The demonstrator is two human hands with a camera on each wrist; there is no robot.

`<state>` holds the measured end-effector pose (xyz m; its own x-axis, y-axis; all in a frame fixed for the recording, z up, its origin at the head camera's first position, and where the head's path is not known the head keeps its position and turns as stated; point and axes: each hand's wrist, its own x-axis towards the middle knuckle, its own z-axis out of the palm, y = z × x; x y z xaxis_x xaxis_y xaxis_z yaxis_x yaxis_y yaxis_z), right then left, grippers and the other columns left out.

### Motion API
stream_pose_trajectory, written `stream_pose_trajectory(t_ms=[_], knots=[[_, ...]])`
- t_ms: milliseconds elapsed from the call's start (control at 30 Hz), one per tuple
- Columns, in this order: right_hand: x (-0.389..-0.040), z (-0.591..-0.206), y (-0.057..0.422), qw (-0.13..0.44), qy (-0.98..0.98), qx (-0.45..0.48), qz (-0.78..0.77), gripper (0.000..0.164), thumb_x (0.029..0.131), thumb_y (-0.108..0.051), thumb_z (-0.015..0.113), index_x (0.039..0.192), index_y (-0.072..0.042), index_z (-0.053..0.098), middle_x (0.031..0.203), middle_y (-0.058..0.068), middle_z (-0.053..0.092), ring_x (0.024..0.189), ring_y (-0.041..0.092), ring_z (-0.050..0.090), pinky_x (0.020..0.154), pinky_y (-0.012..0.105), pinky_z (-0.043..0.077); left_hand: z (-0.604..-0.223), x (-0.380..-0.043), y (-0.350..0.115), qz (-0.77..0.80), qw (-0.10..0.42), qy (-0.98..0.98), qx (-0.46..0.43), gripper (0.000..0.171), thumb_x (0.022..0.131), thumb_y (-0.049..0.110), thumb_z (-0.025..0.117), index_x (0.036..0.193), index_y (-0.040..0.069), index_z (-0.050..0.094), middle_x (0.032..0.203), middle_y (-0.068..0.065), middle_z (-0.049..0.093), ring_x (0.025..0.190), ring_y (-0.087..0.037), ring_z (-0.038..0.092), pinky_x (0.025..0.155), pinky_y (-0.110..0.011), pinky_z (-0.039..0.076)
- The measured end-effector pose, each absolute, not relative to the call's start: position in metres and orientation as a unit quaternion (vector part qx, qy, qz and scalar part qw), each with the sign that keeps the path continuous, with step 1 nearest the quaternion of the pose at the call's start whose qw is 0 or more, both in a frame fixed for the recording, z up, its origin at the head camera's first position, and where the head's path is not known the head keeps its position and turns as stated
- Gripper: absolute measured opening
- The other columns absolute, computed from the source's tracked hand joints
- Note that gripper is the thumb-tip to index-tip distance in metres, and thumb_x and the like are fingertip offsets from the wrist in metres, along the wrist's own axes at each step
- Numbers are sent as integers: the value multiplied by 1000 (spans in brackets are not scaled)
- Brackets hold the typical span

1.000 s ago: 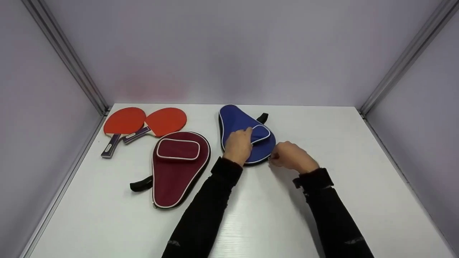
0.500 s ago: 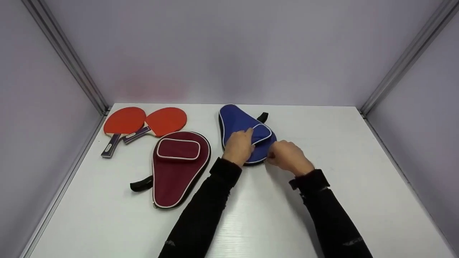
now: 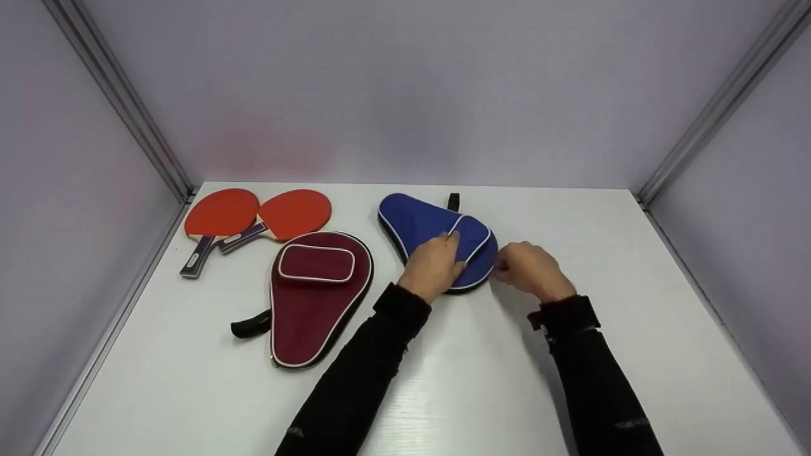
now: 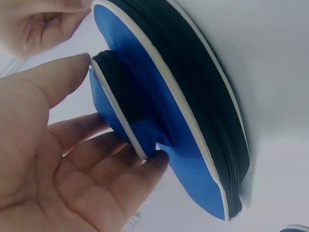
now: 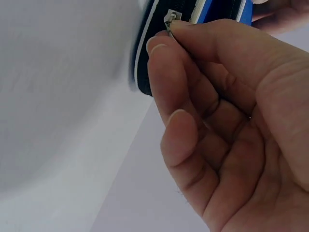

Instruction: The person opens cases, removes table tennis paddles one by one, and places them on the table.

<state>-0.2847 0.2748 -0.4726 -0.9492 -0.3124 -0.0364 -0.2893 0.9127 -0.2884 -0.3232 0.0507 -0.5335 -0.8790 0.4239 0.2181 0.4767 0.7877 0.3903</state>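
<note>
A blue table tennis paddle case (image 3: 412, 218) with white piping lies near the back of the table, its narrow end pointing to the far left. My left hand (image 3: 433, 266) grips its raised front pocket (image 4: 113, 104), thumb on one edge and fingers on the other. At the wide end, my right hand (image 3: 529, 269) pinches a metal zipper pull (image 5: 171, 21) between thumb and index finger. The black zipper band (image 4: 198, 87) runs along the case's side and looks closed where it shows. The far side of the case is hidden.
To the left lies a maroon paddle case (image 3: 304, 316) with a black strap (image 3: 251, 325). Behind it, two red paddles, one left (image 3: 222, 212) and one right (image 3: 298, 215), lie with handles crossing close together. Pale walls (image 3: 405, 95) enclose the white table (image 3: 190, 380).
The blue case has turned, its narrow end swinging left and toward me while the wide end shifted right. Both hands moved slightly right with it. The maroon case and paddles stayed put.
</note>
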Motion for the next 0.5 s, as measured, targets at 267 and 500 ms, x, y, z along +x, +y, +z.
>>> stream_pose_trajectory(t_ms=[267,500], knots=[[-293,-475,302,35,981,-117,-151,16,104,-15,83,91,-7,88,80,3,79,71,17,65,65,34,50,-495,-285,57,-172,63,-949,-256,64,115,32,78,164,-5,62,161,-26,73,139,-37,81,114,-46,69],[-296,-480,317,1,986,-91,-137,14,107,-14,80,105,-2,89,94,12,86,79,25,73,73,48,62,-468,-255,62,-143,51,-949,-276,61,117,30,75,164,-6,62,163,-23,72,141,-34,80,115,-43,69]])
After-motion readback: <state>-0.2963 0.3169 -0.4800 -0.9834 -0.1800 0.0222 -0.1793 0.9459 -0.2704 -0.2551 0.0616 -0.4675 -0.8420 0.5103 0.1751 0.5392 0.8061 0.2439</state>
